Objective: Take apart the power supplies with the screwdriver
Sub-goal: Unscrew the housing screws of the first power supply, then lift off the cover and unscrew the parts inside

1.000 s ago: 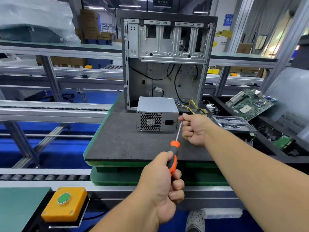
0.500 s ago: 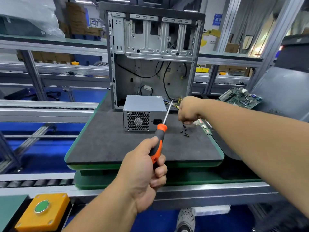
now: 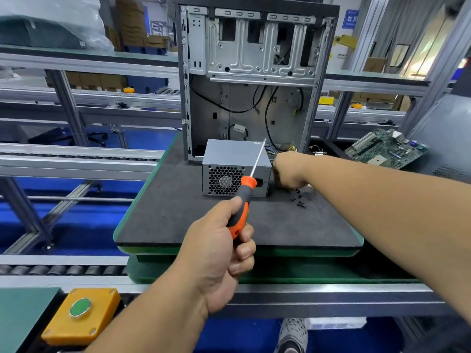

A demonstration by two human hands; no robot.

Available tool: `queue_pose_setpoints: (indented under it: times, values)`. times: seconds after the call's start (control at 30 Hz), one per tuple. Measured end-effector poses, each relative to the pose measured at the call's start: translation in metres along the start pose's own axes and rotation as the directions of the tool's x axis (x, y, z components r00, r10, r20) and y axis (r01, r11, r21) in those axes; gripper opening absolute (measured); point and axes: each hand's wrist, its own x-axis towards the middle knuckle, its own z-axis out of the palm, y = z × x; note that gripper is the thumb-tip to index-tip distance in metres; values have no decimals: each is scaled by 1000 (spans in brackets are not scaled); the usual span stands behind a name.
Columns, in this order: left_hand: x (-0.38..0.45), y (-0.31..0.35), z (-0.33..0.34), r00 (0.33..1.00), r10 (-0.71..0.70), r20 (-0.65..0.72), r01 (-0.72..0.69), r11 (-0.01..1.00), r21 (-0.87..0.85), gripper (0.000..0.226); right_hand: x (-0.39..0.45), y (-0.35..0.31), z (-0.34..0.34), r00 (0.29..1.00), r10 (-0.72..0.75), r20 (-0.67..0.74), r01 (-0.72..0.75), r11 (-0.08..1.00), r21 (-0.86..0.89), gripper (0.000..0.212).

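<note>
A grey power supply (image 3: 229, 154) with a honeycomb fan grille stands on the black foam mat (image 3: 178, 215), in front of an open computer case (image 3: 254, 47). My left hand (image 3: 216, 250) grips the orange and grey handle of the screwdriver (image 3: 243, 197). Its shaft points up and away, across the supply's right front corner, with the tip in the air above the top. My right hand (image 3: 288, 169) is low beside the supply's right side, knuckles up and fingers curled down out of sight. Several small black screws (image 3: 298, 200) lie on the mat just below it.
The mat sits on a green pallet on a roller conveyor (image 3: 51, 270). A yellow box with a green button (image 3: 81, 314) is at the near left. A green motherboard (image 3: 384, 149) lies at the right. Aluminium frame rails run behind and to the left.
My right hand left the screwdriver shaft, swung right and came down over the screws beside the supply. The screwdriver tip lifted off the supply's front face and now points above its top.
</note>
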Motion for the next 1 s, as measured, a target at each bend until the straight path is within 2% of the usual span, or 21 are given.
queue_pose_setpoints:
  times: [0.1, 0.17, 0.23, 0.27, 0.3, 0.33, 0.37, 0.4, 0.43, 0.47, 0.5, 0.53, 0.6, 0.63, 0.7, 0.83, 0.93, 1.0]
  values:
    - [1, 3, -4, 999, 46, 23, -47, 999, 20, 20, -3, 3, -3, 996, -88, 17, 88, 996, -26, 20]
    - [3, 6, -8, 995, 92, 30, -94, 993, 74, 19, -5, 12, -8, 995, -91, -29, 94, 991, 98, 18]
    - [10, 11, -12, 989, 149, 17, -150, 979, 141, 19, -8, 21, -14, 986, 4, -166, 55, 935, 349, 29]
    - [15, 15, -14, 984, 176, 8, -175, 970, 169, 18, -9, 25, -16, 972, 82, -220, 47, 851, 523, 31]
    - [21, 21, -16, 979, 202, -1, -197, 959, 202, 15, -11, 26, -18, 959, 161, -235, 57, 698, 714, 30]
    - [29, 29, -18, 975, 224, -16, -213, 946, 245, 12, -13, 25, -19, 953, 226, -202, 66, 494, 867, 29]
    - [37, 37, -21, 969, 246, -35, -225, 928, 296, 14, -16, 23, -20, 953, 263, -153, 70, 298, 952, 29]
    - [45, 46, -25, 961, 271, -57, -236, 909, 345, 20, -18, 21, -21, 954, 279, -108, 64, 161, 985, 28]
    - [54, 56, -30, 948, 308, -83, -254, 885, 391, 24, -19, 17, -20, 953, 292, -78, 61, 68, 996, 27]
    - [64, 65, -36, 928, 356, -111, -277, 857, 434, 24, -19, 12, -18, 949, 307, -71, 68, 20, 997, 24]
    - [74, 74, -42, 902, 408, -142, -300, 827, 476, 20, -18, 8, -15, 944, 319, -77, 81, 2, 997, 20]
    - [85, 82, -47, 873, 452, -181, -308, 801, 514, 16, -17, 1, -10, 944, 320, -84, 86, 8, 996, 25]
    - [108, 91, -57, 818, 507, -272, -295, 775, 559, 14, -18, -16, 2, 959, 281, -45, 50, -11, 999, 57]
    - [118, 92, -60, 798, 514, -316, -280, 780, 560, 14, -18, -26, 8, 971, 240, 2, 13, -58, 998, 72]
    - [135, 87, -63, 803, 478, -357, -226, 797, 561, 21, -15, -48, 20, 979, 196, 61, -30, -157, 987, 82]
    - [152, 77, -57, 898, 320, -303, -176, 890, 420, 49, -11, -70, 31, 944, 328, 15, 47, -182, 982, 40]
    - [147, 82, -56, 900, 318, -300, -192, 904, 383, 57, -20, -83, 29, 923, 385, -6, 90, -201, 975, 23]
    - [138, 84, -59, 896, 339, -285, -206, 889, 410, 50, -25, -92, 28, 919, 394, -23, 99, -172, 980, 19]
